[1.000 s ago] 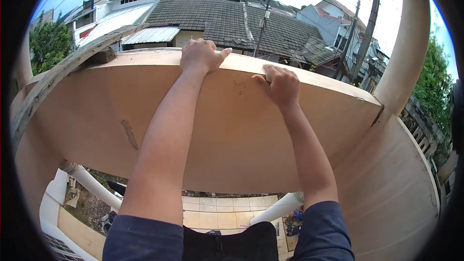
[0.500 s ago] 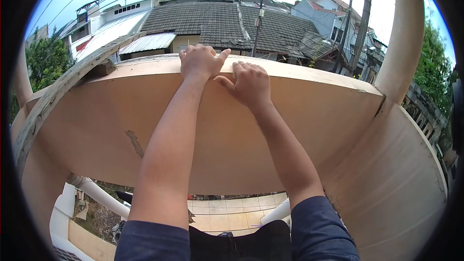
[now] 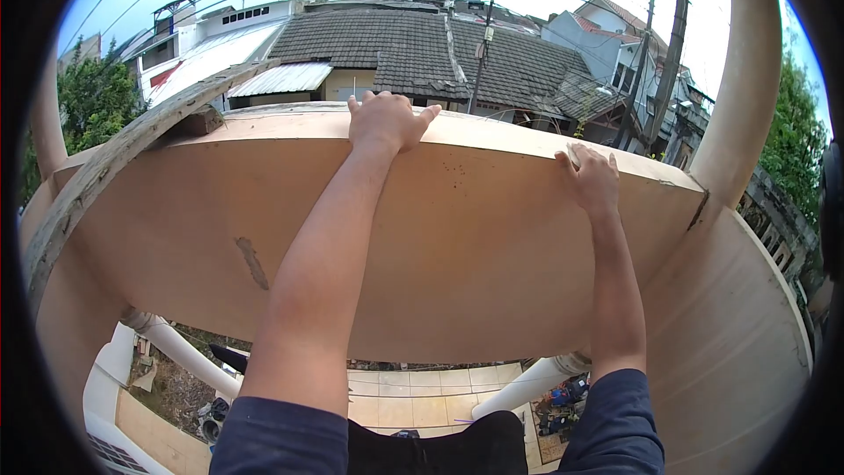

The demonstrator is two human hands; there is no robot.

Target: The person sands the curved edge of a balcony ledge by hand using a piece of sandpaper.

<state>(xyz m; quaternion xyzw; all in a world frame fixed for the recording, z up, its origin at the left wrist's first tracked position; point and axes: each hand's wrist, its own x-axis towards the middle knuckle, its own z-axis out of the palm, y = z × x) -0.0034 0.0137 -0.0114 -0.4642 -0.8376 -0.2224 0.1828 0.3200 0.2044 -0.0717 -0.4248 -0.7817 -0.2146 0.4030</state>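
Note:
My left hand [image 3: 387, 123] rests on the top edge of a tan plastered wall [image 3: 475, 246], thumb spread to the right. Its fingers reach over the ledge and their tips are hidden. Farther right along the same edge is my right hand [image 3: 593, 180], closed with bent fingers. A small pale piece [image 3: 572, 156] shows between its thumb and fingers, too small to name. Small dark specks mark the wall face between the hands, and a rough patch [image 3: 251, 262] of damaged plaster lies left of my left forearm.
A weathered wooden plank [image 3: 132, 149] slants across the left end of the wall, beside a small dark block [image 3: 200, 121]. A round column [image 3: 738, 70] rises at the right. Far below lie a tiled floor [image 3: 413, 396] and white pillars [image 3: 527, 384]. Tiled roofs [image 3: 360, 44] stand beyond.
My right hand has moved right along the wall's top edge, away from my left hand. My left hand stays in place on the ledge. The view has shifted slightly.

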